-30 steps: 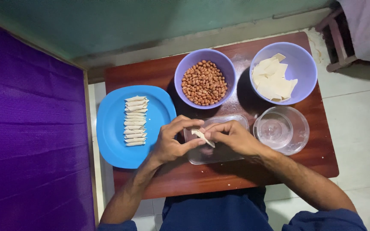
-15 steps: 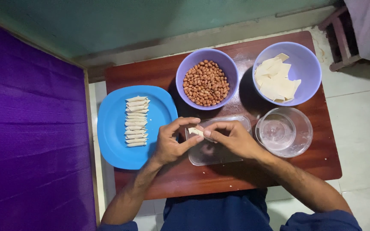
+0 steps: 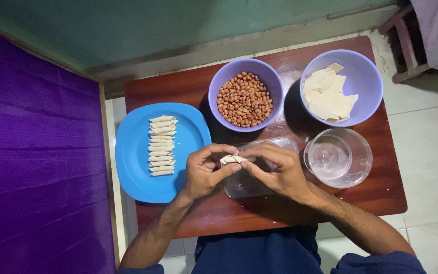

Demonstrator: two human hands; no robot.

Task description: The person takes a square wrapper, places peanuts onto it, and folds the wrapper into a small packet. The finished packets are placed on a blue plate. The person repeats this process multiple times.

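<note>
**Ana:** Head view, starting big: a dark red-brown wooden table [image 3: 188,86] carries everything, with a purple cloth-covered surface [image 3: 31,162] along its left side. What would you worry about?

**Ben:** The small pale folded dough wrapper [image 3: 232,160]. It sits pinched between both hands above the clear rectangular plastic container [image 3: 247,185]. The left hand [image 3: 204,172] has thumb and forefinger closed on its left end; the right hand [image 3: 275,170] has curled fingertips closed on its right end. To my eye the dough looks thin, so a hard pull from either side could tear it, and a loose pinch could let whatever is folded inside spill out. I can't see any filling.

**Ana:** And what's around them?

**Ben:** Left of the hands lies a blue rounded-square plastic plate [image 3: 133,162] holding a neat column of finished pale dough rolls [image 3: 161,146]. A careless left elbow might nudge that plate, which already looks to overhang the table's left edge.

**Ana:** Farther back?

**Ben:** Two lilac plastic bowls: the right-hand one [image 3: 366,81] holds flat cream wrapper sheets [image 3: 328,96], the middle one [image 3: 226,76] holds reddish-brown peanuts [image 3: 244,99]. Just right of the hands stands a clear glass bowl [image 3: 361,162], possibly with water in it, though I can't tell. Reaching for the wrapper bowl means passing over or beside that glass, so a knock could tip it.

**Ana:** Anything blocking the hands now?

**Ben:** No; only the container under them.
</note>
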